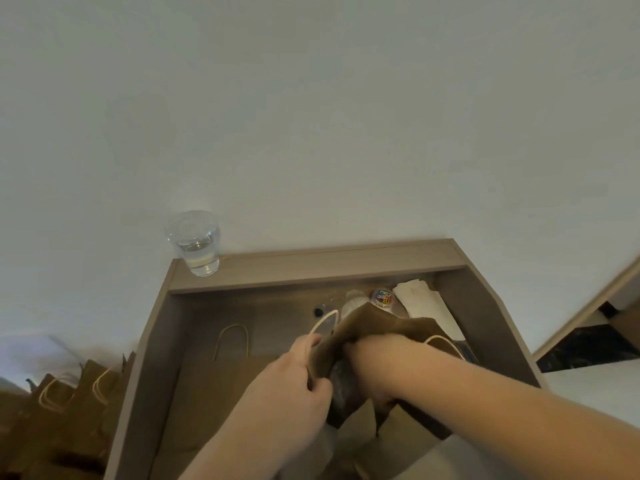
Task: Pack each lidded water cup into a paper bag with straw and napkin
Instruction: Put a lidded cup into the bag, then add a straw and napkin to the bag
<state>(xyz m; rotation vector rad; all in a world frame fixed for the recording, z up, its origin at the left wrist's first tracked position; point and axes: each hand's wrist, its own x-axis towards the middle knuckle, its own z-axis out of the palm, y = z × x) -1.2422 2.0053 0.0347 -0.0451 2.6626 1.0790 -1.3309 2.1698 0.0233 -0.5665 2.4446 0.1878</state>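
Head view: a desk with raised sides fills the lower middle of the frame, a pale wall above it.
Bag: a brown paper bag is held open at lower centre, mouth towards the camera, its white handles standing up at its rim.
Left hand: the left hand grips the bag's near-left edge, fingers curled over the paper and pinching it.
Right hand: the right hand reaches into the bag's mouth; only the wrist and forearm show, so whether its fingers are spread or closed on something I cannot tell.
Cup in bag: something clear and shiny shows inside the mouth, just beside the right wrist, too dim to name surely.
Second cup: a clear cup with water in it stands upright on the desk's back ledge, at its left end, well apart from the hands.
Napkins: white napkins lie at the desk's back right, behind the bag.
Clips: a small tub of coloured clips sits just left of the napkins.
Flat bag: another bag lies flat on the desk, left of the hands.
Spare bags: more brown bags stand at the lower left of the frame, beside the desk.
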